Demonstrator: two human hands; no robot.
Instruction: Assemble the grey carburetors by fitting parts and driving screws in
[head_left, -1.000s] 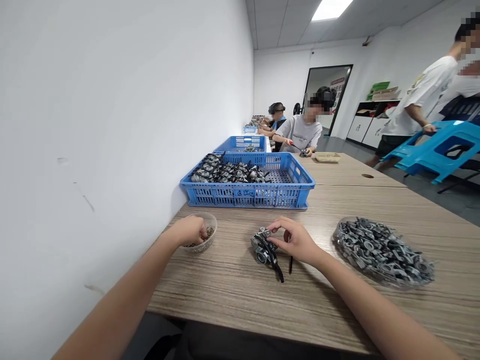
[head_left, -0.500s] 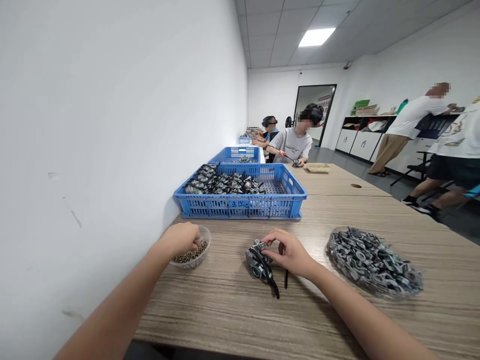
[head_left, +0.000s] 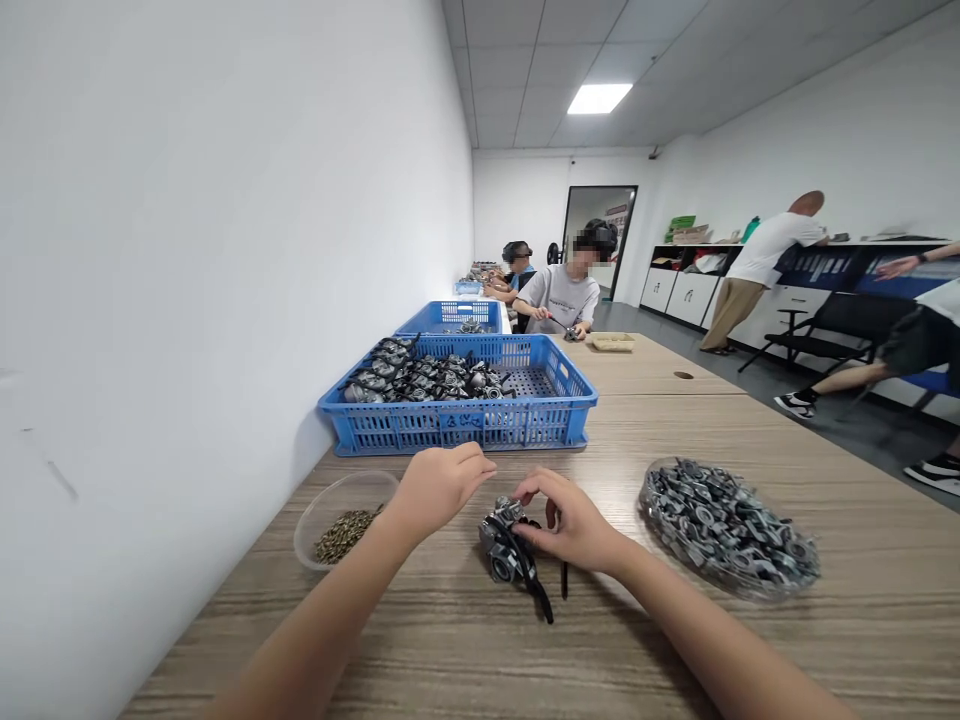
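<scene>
Hands (head_left: 442,485) beside metal assembly (head_left: 504,540), mid-table (head_left: 675,650)

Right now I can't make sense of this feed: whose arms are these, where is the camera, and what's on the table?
The camera sits on a person's head, looking forward and down, so the two bare arms are theirs. The left hand is closed, raised just beside a small metal assembly on the wooden table. The right hand steadies that assembly. A clear bowl of small screws sits left, a dish of grey metal parts right, and a blue crate of finished assemblies behind. Other people work farther along.
</scene>
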